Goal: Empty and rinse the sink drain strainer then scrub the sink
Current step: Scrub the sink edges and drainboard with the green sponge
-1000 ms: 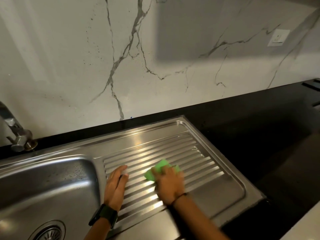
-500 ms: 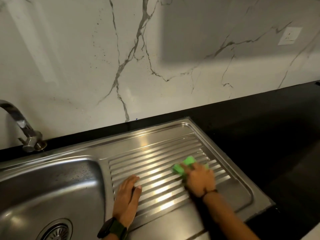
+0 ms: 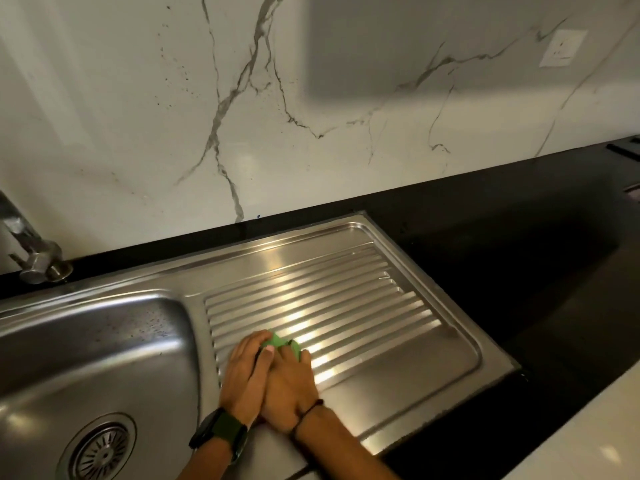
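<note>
The right hand (image 3: 289,388) presses a green sponge (image 3: 284,342) flat against the ribbed drainboard (image 3: 363,306), fingers curled over it, and the left hand (image 3: 247,370) lies beside and partly over it, touching, its fingers bent onto the sponge's near edge. Only a sliver of green shows past the fingertips. The scrubbing step looks to be in hand, on the drainboard's left end, just beside the basin (image 3: 104,358). The strainer (image 3: 100,453) sits in the drain. Next, the strokes likely need carrying into the basin. The faucet (image 3: 31,251) is cut off at the left edge, and whether the sponge is wet or soapy cannot be told.
</note>
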{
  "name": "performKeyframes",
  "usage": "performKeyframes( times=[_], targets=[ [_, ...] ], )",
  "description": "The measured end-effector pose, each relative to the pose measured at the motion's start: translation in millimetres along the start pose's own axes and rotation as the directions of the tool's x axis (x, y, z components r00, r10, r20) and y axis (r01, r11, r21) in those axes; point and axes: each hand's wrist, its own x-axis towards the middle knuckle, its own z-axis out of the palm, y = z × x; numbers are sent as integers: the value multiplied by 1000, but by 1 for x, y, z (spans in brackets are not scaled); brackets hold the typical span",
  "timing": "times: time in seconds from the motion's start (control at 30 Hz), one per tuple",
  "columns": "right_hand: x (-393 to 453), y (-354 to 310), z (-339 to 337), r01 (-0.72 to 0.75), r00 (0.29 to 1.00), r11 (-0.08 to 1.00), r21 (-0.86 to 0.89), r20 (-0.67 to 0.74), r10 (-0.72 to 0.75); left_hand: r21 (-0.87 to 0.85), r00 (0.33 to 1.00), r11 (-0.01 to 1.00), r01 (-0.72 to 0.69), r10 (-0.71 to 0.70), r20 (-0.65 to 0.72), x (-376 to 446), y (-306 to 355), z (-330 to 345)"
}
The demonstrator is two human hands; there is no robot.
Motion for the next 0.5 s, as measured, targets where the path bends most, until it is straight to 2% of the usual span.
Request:
performKeyframes(
  times=[0.03,0.1,0.17,0.23,0.33,0.43,0.5],
  targets=[
    [-2,-14,4,30,999,1000,-9,-32,-30,-33,999,999,23,-23,-23,-1,0,-3],
    [-3,-15,3,69,996,998,9,49,-70,-34,998,999,43,-44,-48,-4,1,-8],
    [-3,6,-3,104,990,994,-12,99,-102,16,998,999,43,-42,-42,-7,3,-7],
    [-2,33,-10,76,996,996,-46,60,-73,49,998,998,44,-42,-46,-9,4,-4],
    [-5,93,-25,-83,996,996,-40,15,83,79,997,995,62,-58,-50,-11,5,-4],
    [-4,167,-50,-322,947,943,-89,-26,321,77,995,993,85,-81,-54,-18,7,-4],
    [1,196,-59,-402,915,908,-119,-29,401,103,996,991,89,-85,-42,-23,10,-1]
  ],
)
